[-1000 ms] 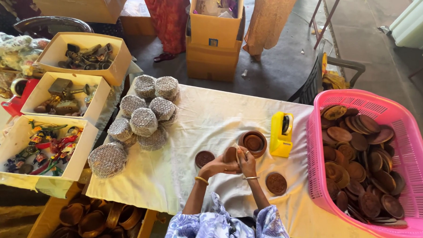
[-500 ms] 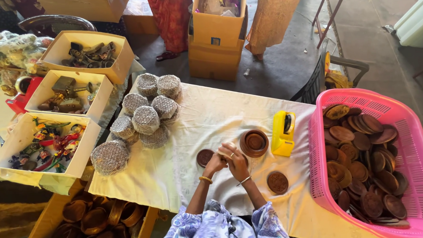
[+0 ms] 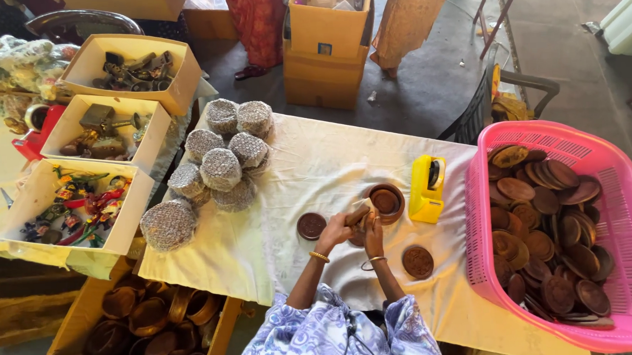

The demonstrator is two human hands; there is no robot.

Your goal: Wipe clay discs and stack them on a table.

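While both hands meet near the tabletop's front edge, left hand (image 3: 334,231) and right hand (image 3: 372,233) are closed together on a small brown piece (image 3: 357,214), details too small. Brown bowl (image 3: 386,201) touching beyond; round lids (image 3: 311,226) either side. Risk: a loose grip drops the piece onto the white cloth (image 3: 308,164), rolling off the edge

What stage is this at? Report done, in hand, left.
Done: wrapped bundles piled on the white cloth. In hand: left hand and right hand together hold a small brown piece. Left: the pink basket full of brown discs.
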